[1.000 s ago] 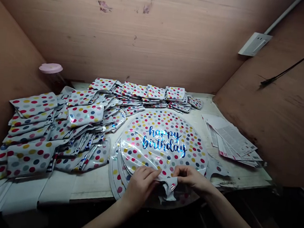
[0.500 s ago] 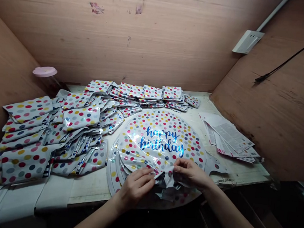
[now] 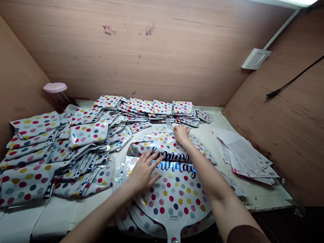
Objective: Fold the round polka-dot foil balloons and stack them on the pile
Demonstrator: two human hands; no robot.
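Note:
A polka-dot foil balloon (image 3: 148, 146) is folded double across the far half of a stack of flat balloons. Its fold runs across the blue lettering, hiding part of it. My right hand (image 3: 181, 133) is closed at the far edge of the folded balloon, beside a pale tab, and seems to grip the foil. My left hand (image 3: 144, 170) lies open with spread fingers over the left side, near the fold. Below the fold shows another dotted balloon (image 3: 170, 193), its tail (image 3: 174, 238) pointing toward me past the table edge.
Folded dotted packets (image 3: 88, 132) are piled at left, with more stacked along the back (image 3: 163, 108). Printed cards (image 3: 246, 150) lie at right. A pink-lidded cup (image 3: 55, 88) stands back left. Wooden panels (image 3: 161, 58) enclose the table, with a socket (image 3: 256, 59) at right.
My right hand has moved from the near edge to the far edge, and the balloon is now folded over. My left hand has opened and moved slightly away from me. The view has tilted up.

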